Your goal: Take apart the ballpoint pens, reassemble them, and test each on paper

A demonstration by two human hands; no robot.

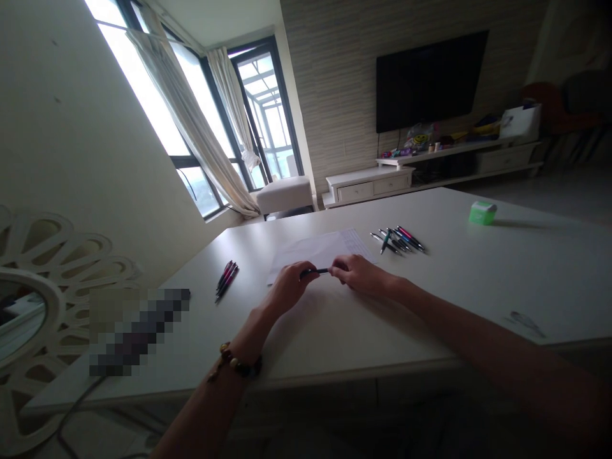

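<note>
A dark pen [322, 271] lies level between my two hands, just above the near edge of the white paper [313, 247]. The fingers of my left hand [292, 282] are closed on one end of it. My right hand [357, 274] pinches the opposite end. Part of the pen is hidden by the fingers. To the left rests a small bundle of dark and pink pens [227, 280]. Beyond my right hand, a pile of several pens [399, 240] lies loosely crossed on the tabletop.
The white table [325, 331] spans the view. A small green box [482, 213] stands at its far right. A blurred-out dark object [141, 335] with a cable is at the left edge, near a white ornamental frame [57, 287]. A stool [285, 194] stands behind the table.
</note>
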